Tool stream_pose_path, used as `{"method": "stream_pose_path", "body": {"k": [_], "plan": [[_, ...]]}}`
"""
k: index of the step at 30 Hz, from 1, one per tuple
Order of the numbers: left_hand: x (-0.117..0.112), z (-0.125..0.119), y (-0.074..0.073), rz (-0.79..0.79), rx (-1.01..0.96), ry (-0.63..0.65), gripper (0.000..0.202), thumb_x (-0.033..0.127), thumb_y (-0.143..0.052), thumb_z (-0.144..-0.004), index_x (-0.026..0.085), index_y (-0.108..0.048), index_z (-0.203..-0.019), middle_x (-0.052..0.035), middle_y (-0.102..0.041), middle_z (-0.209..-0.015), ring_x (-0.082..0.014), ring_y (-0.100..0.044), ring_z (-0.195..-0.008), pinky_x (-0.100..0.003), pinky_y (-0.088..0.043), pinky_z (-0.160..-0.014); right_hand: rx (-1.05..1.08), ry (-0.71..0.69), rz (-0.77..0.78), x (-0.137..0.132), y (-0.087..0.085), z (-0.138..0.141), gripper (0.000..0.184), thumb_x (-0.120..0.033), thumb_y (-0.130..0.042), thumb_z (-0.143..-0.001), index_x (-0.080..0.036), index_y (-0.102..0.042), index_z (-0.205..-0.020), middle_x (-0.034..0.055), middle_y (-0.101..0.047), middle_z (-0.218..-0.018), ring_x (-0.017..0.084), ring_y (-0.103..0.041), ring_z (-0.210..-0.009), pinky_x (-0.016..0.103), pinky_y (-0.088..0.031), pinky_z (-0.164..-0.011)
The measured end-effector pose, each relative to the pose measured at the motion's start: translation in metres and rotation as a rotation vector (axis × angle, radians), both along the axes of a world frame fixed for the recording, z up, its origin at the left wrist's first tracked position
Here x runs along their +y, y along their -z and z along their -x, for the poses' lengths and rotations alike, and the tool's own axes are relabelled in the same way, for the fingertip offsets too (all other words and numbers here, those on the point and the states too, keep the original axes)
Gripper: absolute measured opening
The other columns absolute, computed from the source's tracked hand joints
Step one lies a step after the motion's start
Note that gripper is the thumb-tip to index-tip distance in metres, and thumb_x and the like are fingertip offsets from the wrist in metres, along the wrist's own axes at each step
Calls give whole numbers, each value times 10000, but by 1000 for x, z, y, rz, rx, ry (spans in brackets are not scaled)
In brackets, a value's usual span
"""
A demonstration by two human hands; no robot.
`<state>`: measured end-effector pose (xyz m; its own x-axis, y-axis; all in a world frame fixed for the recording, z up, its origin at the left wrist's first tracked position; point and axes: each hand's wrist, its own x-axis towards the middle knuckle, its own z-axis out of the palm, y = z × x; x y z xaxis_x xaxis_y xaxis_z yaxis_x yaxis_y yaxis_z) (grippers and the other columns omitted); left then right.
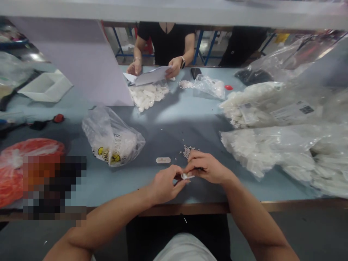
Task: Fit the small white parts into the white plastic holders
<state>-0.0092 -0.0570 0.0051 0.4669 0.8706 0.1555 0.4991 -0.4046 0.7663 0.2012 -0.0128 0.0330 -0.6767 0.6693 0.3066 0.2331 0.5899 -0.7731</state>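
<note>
My left hand (165,185) and my right hand (206,167) meet above the blue-grey table top (152,188), their fingers pinching a small white plastic piece (187,176) between them. Just beyond my right fingertips lies a little heap of white plastic bits (188,151). A flat white plastic tag (163,160) rests on the table a short way ahead of my left hand. Left of it sits a clear plastic bag of white parts (112,139), printed with yellow smiley faces.
Large clear bags of white parts (269,145) fill the right side. An orange mesh bag (27,156) lies at the left, partly pixelated. Across the table, a co-worker's hands (153,69) hold white paper above a bag of white parts (148,96). A partition (81,61) stands far left.
</note>
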Motion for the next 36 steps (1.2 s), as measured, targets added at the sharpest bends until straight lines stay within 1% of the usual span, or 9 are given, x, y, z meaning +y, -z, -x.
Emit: {"method": "stream_pose_path", "body": {"k": [4, 9, 12, 15, 19, 24, 31, 34, 36], "plan": [[0, 1, 2, -14, -7, 9, 160, 327, -612, -826, 208, -526, -889, 9, -681, -786, -123, -689, -698, -208, -523, -661, 2, -4, 7, -1, -2, 1, 129, -231, -566, -896, -190, -688, -896, 39, -562, -793, 115, -548, -751, 225, -456, -676], [3, 1, -8, 102, -21, -25, 158, 337, -613, -819, 216, -545, -894, 15, -685, -805, -121, -690, -705, -216, -534, -676, 15, 40, -8, -2, -2, 2, 93, -230, -584, -883, -194, -669, -885, 35, -576, -791, 117, -554, -746, 234, -462, -681], [8, 1, -11, 144, -87, -101, 166, 332, -631, -803, 219, -547, -891, 29, -684, -796, -114, -689, -708, -213, -542, -685, 31, 135, -28, -3, 1, 6, 92, -226, -578, -884, -205, -665, -904, 35, -601, -798, 124, -565, -758, 246, -471, -693], [12, 2, -10, 138, -171, -180, 202, 327, -659, -786, 221, -534, -906, 31, -687, -828, -109, -690, -725, -210, -549, -689, 80, 263, -43, -4, 5, 11, 91, -235, -583, -881, -218, -671, -892, 31, -616, -795, 129, -577, -752, 256, -480, -685], [14, 2, -5, 140, -210, -180, 212, 299, -669, -780, 220, -529, -917, 28, -685, -830, -110, -690, -725, -219, -558, -696, 129, 340, -79, -5, 9, 17, 91, -252, -601, -871, -229, -689, -877, 26, -615, -767, 132, -575, -723, 257, -481, -644], [13, 2, -2, 135, -213, -151, 190, 291, -648, -796, 222, -539, -937, 13, -687, -869, -120, -691, -768, -236, -566, -718, 122, 309, -136, -3, 11, 15, 102, -255, -597, -874, -237, -695, -896, 22, -621, -750, 143, -559, -737, 276, -479, -679], [14, 3, -7, 71, -119, -129, 110, 278, -602, -823, 218, -582, -913, 12, -676, -839, -118, -678, -752, -231, -554, -707, 77, 263, -198, -4, 7, 15, 120, -216, -565, -886, -230, -684, -893, 32, -630, -767, 154, -535, -766, 292, -468, -716], [14, 5, -5, 35, -27, -101, 110, 287, -586, -836, 222, -593, -925, 5, -682, -841, -125, -669, -747, -241, -546, -712, 46, 250, -180, -4, 5, 16, 137, -245, -544, -901, -226, -676, -870, 36, -614, -754, 157, -529, -771, 296, -463, -723], [14, 6, 0, -8, 36, -77, 121, 288, -580, -841, 227, -600, -943, -6, -690, -861, -140, -668, -775, -258, -542, -739, 32, 220, -113, -2, 5, 15, 137, -275, -559, -896, -217, -666, -833, 31, -602, -747, 151, -536, -762, 291, -456, -721]]}}
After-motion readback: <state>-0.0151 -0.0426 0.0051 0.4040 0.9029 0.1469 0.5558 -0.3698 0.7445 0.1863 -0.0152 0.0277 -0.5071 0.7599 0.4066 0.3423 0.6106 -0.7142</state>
